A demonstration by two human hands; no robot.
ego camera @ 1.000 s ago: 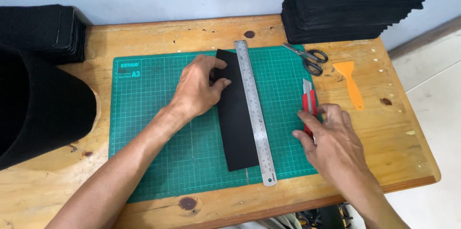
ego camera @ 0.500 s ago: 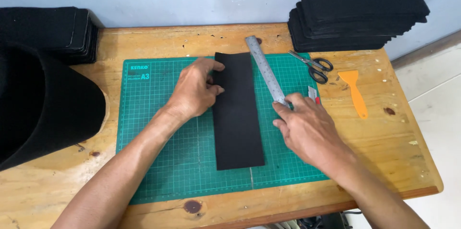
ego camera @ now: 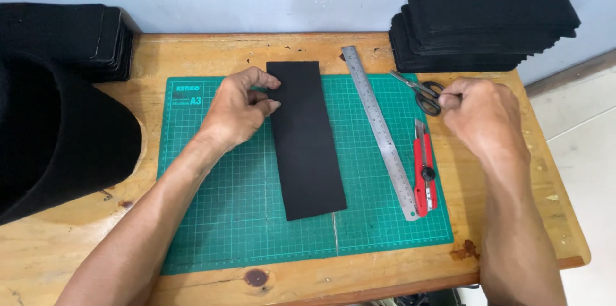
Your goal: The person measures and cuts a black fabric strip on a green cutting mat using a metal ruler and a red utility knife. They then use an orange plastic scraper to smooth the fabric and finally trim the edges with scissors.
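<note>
A long black foam strip [ego camera: 306, 142] lies lengthwise on the green cutting mat [ego camera: 224, 216]. My left hand [ego camera: 239, 112] rests on the mat at the strip's upper left edge, with its fingertips pinching that edge. My right hand [ego camera: 482, 115] is off the mat at the right, fingers curled, knuckles up. Its fingertips touch the handles of the black scissors [ego camera: 418, 92]. What lies under its palm is hidden. A steel ruler [ego camera: 380, 131] lies diagonally to the right of the strip, apart from it. A red utility knife [ego camera: 424, 176] lies beside the ruler's lower end.
A tall stack of black foam pieces [ego camera: 484, 20] stands at the back right of the wooden table [ego camera: 359, 277]. Another black stack [ego camera: 64, 36] sits at the back left, and a large black curved shape [ego camera: 58, 139] covers the left edge. The floor drops away at the right.
My right hand let go of the ruler and moved right to the scissors. The ruler now lies apart from the strip, the knife beside it. My left hand's fingers curled onto the strip's edge.
</note>
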